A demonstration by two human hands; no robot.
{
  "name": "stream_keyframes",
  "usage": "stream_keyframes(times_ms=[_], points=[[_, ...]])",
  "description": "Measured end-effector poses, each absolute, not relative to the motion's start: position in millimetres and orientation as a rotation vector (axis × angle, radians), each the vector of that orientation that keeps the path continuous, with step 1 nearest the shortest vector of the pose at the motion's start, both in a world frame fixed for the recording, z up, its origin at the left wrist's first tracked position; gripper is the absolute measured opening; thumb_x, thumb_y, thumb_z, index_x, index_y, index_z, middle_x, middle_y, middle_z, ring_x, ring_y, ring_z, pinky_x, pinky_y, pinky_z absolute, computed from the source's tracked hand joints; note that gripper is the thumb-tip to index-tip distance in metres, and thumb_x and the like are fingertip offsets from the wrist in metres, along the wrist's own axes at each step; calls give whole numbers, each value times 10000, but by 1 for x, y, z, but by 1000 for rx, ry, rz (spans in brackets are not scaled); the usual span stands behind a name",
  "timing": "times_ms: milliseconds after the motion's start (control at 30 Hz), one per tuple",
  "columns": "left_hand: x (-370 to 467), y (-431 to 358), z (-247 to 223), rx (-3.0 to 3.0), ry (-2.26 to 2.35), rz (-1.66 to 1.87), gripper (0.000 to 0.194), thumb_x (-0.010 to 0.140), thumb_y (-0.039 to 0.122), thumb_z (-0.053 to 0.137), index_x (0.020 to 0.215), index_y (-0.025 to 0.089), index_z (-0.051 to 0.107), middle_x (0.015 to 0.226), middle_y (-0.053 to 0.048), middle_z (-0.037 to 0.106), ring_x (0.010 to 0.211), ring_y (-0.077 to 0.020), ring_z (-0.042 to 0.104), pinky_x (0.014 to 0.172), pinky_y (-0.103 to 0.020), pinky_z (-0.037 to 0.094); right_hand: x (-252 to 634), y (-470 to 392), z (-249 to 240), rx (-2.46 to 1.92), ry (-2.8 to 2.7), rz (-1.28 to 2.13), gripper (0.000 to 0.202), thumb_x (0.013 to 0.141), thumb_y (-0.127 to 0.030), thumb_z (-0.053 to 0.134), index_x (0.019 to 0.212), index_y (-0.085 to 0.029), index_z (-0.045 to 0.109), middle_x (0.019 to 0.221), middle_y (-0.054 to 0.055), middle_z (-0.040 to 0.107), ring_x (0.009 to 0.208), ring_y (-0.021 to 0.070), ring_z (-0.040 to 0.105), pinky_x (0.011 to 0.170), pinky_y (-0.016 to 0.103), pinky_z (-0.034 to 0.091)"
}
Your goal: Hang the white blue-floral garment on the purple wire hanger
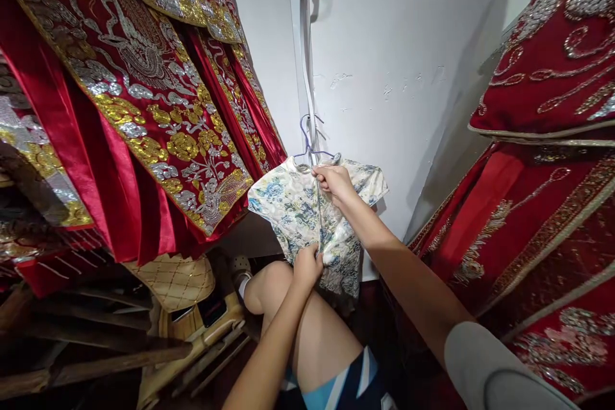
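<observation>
Floral shirt (293, 195) is on a purple hanger (304, 134) by the white wall (379, 45), right hand (335, 182) pinching its front edge up near the collar, left hand (307, 264) gripping the same edge lower down, red embroidered garments (158, 77) hanging on both sides

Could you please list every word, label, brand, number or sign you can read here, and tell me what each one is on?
No text can be read in this picture.
Wall: faint marks, too unclear to tell whether they are writing.
Shorts: a small pale mark at the picture's bottom edge, too cut off to make out.
Shirt: a floral pattern, no lettering visible.
</observation>
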State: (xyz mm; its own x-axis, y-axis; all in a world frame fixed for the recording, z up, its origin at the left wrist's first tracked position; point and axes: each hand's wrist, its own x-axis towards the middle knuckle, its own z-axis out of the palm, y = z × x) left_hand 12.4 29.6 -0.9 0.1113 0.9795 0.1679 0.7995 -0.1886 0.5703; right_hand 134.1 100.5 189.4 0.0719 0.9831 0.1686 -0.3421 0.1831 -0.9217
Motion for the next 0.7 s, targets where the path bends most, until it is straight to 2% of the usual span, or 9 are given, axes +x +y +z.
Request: stream_keyframes(times_ms=[133, 300, 367, 433, 500, 533, 600, 633, 700], points=[[-4, 33, 10, 2162, 1792, 499, 92, 820, 123, 583, 769, 191, 618, 793, -113, 666, 824, -290, 649, 727, -323, 395, 124, 94, 187, -831, -1032, 1129, 186, 761, -245, 706, 626, -133, 642, 459, -55, 484, 370, 35, 317, 361, 191, 186], [0, 31, 7, 2198, 1801, 354, 164, 826, 63, 544, 860, 159, 673, 919, -180, 699, 917, -338, 671, 795, -376, 438, 126, 93, 195, -787, -1213, 1010, 183, 789, -271, 703, 682, -123, 687, 505, -19, 573, 401, 51, 389, 387, 184, 261], [6, 28, 7, 2201, 1772, 352, 127, 844, 100, 572, 880, 159, 679, 904, -170, 701, 895, -334, 676, 780, -370, 445, 128, 96, 199, -788, -1257, 990, 192, 784, -272, 718, 663, -132, 667, 505, -18, 580, 391, 51, 387, 386, 188, 264], [7, 26, 21, 2210, 1719, 392, 119, 907, 217, 580, 961, 174, 677, 886, -134, 703, 867, -307, 679, 758, -345, 449, 132, 97, 197, -776, -1274, 992, 187, 787, -278, 718, 674, -145, 650, 500, -26, 576, 376, 51, 379, 382, 193, 254], [3, 28, 51, 2192, 1650, 669, 254, 985, 351, 501, 1134, 192, 633, 876, -88, 696, 833, -260, 675, 738, -313, 449, 137, 96, 192, -756, -1282, 1000, 179, 802, -288, 702, 698, -155, 641, 498, -35, 571, 373, 55, 381, 385, 196, 253], [-1, 32, 73, 2140, 1592, 946, 323, 1014, 379, 444, 1236, 191, 583, 873, -71, 689, 806, -235, 668, 732, -300, 449, 140, 94, 190, -750, -1290, 998, 180, 809, -294, 693, 703, -159, 637, 497, -36, 570, 376, 58, 386, 388, 198, 255], [-7, 42, 123, 2087, 1440, 1516, 354, 1027, 363, 420, 1314, 190, 533, 849, -43, 665, 769, -206, 640, 745, -289, 445, 145, 91, 185, -743, -1305, 982, 197, 820, -304, 681, 692, -165, 625, 491, -36, 565, 383, 62, 389, 398, 200, 263], [-9, 49, 147, 2141, 1352, 1647, 349, 1019, 338, 439, 1319, 188, 536, 833, -34, 657, 757, -199, 628, 758, -290, 445, 147, 90, 184, -737, -1308, 970, 209, 823, -310, 681, 684, -169, 617, 489, -37, 561, 385, 62, 388, 404, 202, 268], [-9, 62, 188, 2328, 1216, 1622, 304, 998, 273, 477, 1265, 181, 588, 847, -33, 663, 787, -196, 627, 810, -298, 445, 149, 87, 184, -717, -1314, 948, 230, 831, -328, 683, 678, -176, 603, 486, -41, 548, 391, 66, 389, 416, 206, 278]])
